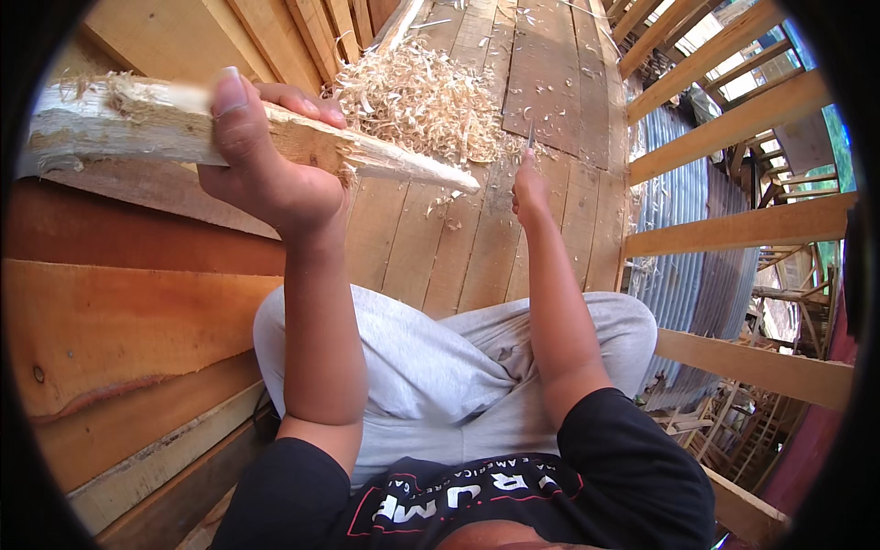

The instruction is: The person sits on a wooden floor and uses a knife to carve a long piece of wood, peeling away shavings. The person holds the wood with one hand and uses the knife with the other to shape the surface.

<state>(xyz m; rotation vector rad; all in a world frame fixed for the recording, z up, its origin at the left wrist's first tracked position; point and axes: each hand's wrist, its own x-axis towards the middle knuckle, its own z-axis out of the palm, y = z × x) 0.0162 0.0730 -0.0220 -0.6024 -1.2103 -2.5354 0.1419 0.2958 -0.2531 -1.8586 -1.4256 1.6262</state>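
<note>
A long, pale piece of wood (119,124) with rough, fibrous sides runs across the upper left, tapering to a point on its right. My left hand (275,179) is wrapped around its middle, thumb on top, and holds it above the floor. Farther right, my right hand (529,191) is closed around a knife; its narrow blade (531,135) points away from me, apart from the wood. The handle is mostly hidden in my fingers. A heap of curled wood shavings (422,105) lies on the floor beyond the wood's pointed end.
I sit cross-legged on a plank floor (440,247). Wooden boards (147,316) line the left side. On the right runs a slatted wooden railing (733,227), with corrugated metal sheeting (678,192) outside it. Loose shavings are scattered over the far floorboards.
</note>
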